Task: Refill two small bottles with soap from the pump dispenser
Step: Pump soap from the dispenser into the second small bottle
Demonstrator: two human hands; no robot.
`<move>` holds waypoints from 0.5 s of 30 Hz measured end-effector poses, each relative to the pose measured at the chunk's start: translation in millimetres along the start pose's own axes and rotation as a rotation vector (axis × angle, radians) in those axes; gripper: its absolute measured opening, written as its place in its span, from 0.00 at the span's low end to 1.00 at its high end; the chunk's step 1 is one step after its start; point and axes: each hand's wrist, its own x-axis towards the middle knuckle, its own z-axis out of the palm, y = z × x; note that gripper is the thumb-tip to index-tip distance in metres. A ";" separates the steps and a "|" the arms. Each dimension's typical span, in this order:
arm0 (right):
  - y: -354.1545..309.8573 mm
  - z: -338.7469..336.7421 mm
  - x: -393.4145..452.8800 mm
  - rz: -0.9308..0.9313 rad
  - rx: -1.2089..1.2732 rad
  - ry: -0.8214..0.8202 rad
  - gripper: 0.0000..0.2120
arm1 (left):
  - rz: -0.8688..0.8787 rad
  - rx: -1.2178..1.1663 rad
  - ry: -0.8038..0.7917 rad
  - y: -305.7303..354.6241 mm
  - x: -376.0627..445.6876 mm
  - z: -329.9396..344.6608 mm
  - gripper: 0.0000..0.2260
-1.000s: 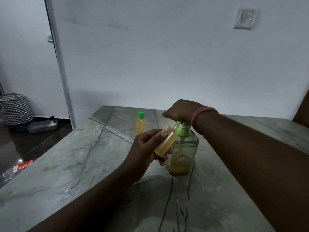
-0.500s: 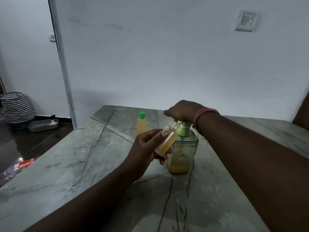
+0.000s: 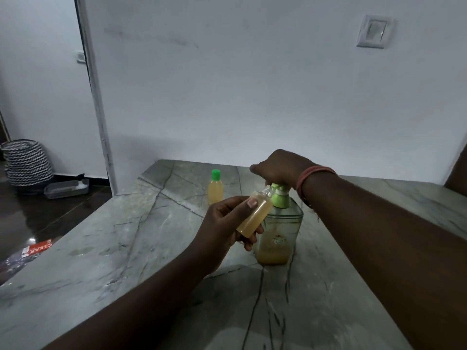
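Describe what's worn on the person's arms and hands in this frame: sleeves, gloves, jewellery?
Both forearms are bare as far as the frame shows: no sleeves and no gloves. The left hand shows no rings, watch or band. The right hand has a stack of thin pinkish-red thread bangles round the wrist, with a few loose strands hanging below. No markings visible.

Both forearms are bare, with no sleeve showing anywhere up to the frame edge. The right hand (image 3: 278, 166) has a band (image 3: 314, 174) of thin reddish-orange threads wound around the wrist just behind it, a few loose dark strands hanging from the band's underside. The left hand (image 3: 222, 228) wears nothing at the wrist, no ring shows on its visible fingers, and its thumbnail (image 3: 252, 203) is short, pale and unpainted.
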 end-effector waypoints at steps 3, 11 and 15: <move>3.1 6.3 0.9 0.002 0.056 0.039 0.18 | -0.006 0.008 -0.001 -3.1 2.0 -1.1 0.15; 0.5 8.1 3.0 0.006 -0.070 0.020 0.13 | 0.000 0.010 -0.002 -2.7 1.3 -0.9 0.14; -1.6 2.4 3.8 -0.017 -0.078 0.023 0.16 | -0.004 0.003 -0.002 -3.4 1.2 -1.2 0.14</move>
